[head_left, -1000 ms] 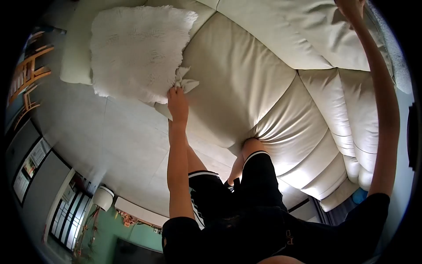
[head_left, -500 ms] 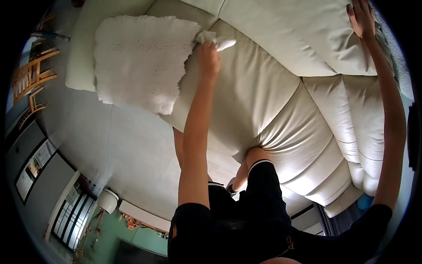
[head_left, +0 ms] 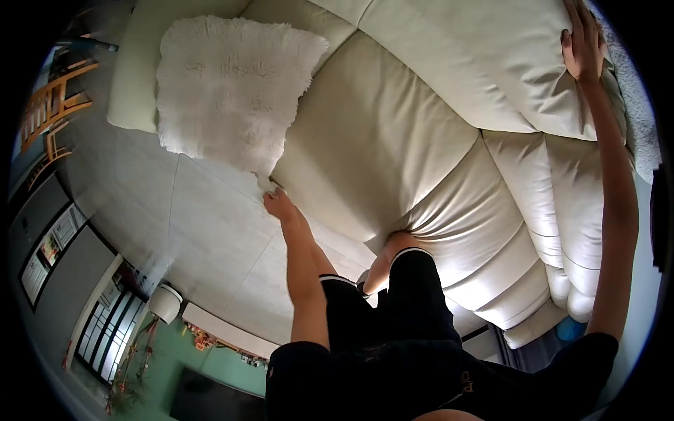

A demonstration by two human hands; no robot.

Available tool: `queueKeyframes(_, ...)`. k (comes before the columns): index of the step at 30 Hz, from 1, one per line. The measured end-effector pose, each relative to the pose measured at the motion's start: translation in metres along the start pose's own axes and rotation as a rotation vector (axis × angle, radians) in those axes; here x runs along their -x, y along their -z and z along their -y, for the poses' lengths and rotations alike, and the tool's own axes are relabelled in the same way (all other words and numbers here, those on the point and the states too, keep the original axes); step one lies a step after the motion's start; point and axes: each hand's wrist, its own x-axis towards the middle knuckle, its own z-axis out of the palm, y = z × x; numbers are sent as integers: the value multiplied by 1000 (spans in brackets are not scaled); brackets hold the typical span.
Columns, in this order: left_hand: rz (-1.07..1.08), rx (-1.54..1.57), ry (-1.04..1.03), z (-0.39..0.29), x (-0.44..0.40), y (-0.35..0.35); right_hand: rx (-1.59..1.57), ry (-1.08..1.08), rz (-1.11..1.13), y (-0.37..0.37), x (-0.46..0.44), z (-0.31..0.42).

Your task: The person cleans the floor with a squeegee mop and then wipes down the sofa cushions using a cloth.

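The cream sofa is filling most of your view, its smooth, leather-like skin creasing into fan-shaped folds near your bare knee, while deep seams are dividing the plump, rounded cushions. Its front edge is slanting down from the far armrest toward that knee, and a wide stretch of seat is lying between the fluffy mat and the folds — room for an arm to be sweeping sideways. Beyond that edge, the pale grey floor is spreading out to your left in flat, thin-jointed tiles, giving your left elbow space on its outer side. The white mat is lying across the seat beside the armrest, roughly four-sided, its pile looking soft and its border ragged, with the nearest corner reaching the sofa's front edge. Slatted wooden chairs are standing farther off at the left, well apart from your hands. Your right hand is resting palm-down on the backrest, fingers extended and thumb apart, gripping nothing. Your left hand is pinching a small, pale cloth — fingers pressed together on it, though their exact placement is too small to tell. That crumpled, limp cloth is sitting at the sofa's front edge, just beside the mat's nearest corner.
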Motion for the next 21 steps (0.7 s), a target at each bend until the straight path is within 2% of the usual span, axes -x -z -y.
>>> queueKeyframes(1, -105, 218, 275, -13, 11, -12, -4, 8, 4, -1, 0, 1)
queueKeyframes(2, -102, 216, 284, -21, 21, -25, -5, 2, 48, 0, -1, 3)
queueKeyframes(4, -417, 39, 278, -51, 27, -68, 20, -32, 124, 4, 1, -5)
queueKeyframes(5, -436, 46, 215, -71, 31, -89, 78, 64, -204, -33, 11, -30)
queueKeyframes(7, -413, 24, 74, -120, 43, -126, 67, 68, -211, -41, 13, -38)
queueKeyframes(9, -204, -51, -136, -188, 51, -148, 25, 78, -207, -34, 9, -33)
queueKeyframes(11, -310, -41, -572, -243, 67, -186, 61, 80, -221, -36, 7, -36)
queueKeyframes(14, 48, 120, -886, -279, 117, -222, 81, 87, -248, -41, 9, -38)
queueKeyframes(15, 229, 38, -938, -280, 145, -226, 64, 110, -272, -40, 8, -36)
queueKeyframes(17, 498, 199, -1170, -253, 202, -225, 28, 158, -310, -35, 5, -33)
queueKeyframes(18, 628, 145, -1284, -232, 227, -225, 29, 145, -297, -37, 5, -34)
queueKeyframes(19, 699, 279, -1385, -218, 245, -220, 41, 144, -313, -39, 5, -34)
queueKeyframes(20, 757, 136, -1439, -207, 259, -211, 60, 144, -332, -44, 7, -40)
queueKeyframes(21, 754, 173, -1513, -202, 258, -211, 92, 146, -324, -46, 8, -41)
